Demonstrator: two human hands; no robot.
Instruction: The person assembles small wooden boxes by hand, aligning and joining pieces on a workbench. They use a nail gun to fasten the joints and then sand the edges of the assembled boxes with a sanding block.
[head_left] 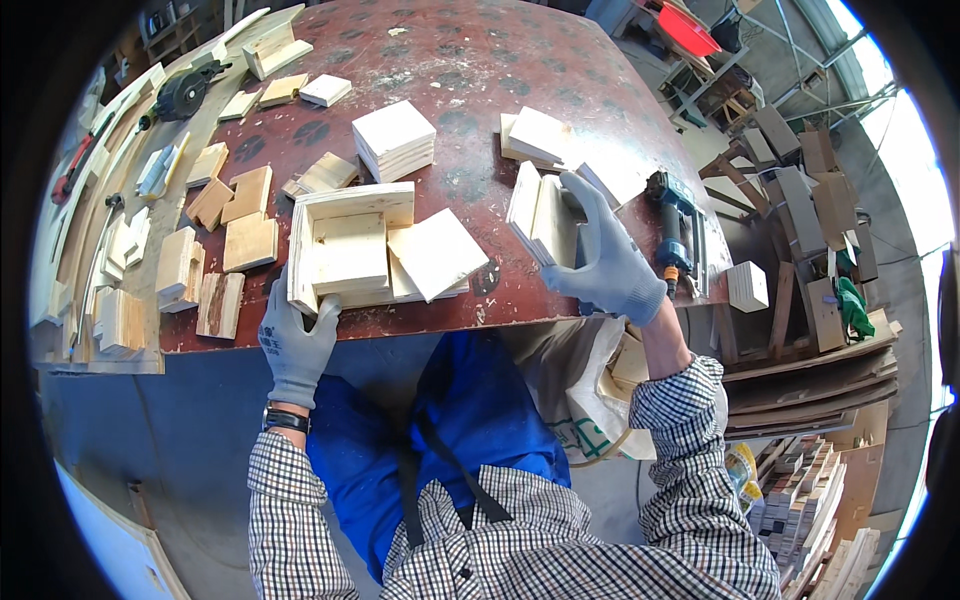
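The largest thing here is the reddish-brown tabletop (470,80), worn and scattered with sawdust. At its near edge, a little left of centre, sits the pale open wooden box (345,245), with walls standing along its left and far sides. It looks light and stiff, and the raw wood should offer decent friction to a glove rather than slip. The outer walls, low and near a corner, seem the best place to take hold; pulling on one wall alone could strain the joint (if it is fastened at all, which I cannot tell).

Beyond the box stands a stack of square boards (395,140), probably its heaviest neighbour. The blue-and-black tool (672,235) lies to the right.

The left hand (295,345), in a grey glove, has its grip closed on the box's near left corner, thumb in front and fingers at the side. The right hand (600,240), also gloved, makes a wide C, thumb and fingers well apart around the ends of two upright boards (525,205); how firmly that grip bears on them I cannot tell. Their flat faces would give steadier purchase than their thin edges.

A loose square panel (440,255) rests askew at the box's right side and could slide if tipped. Smallest are the wooden blocks (250,243) scattered to the left.
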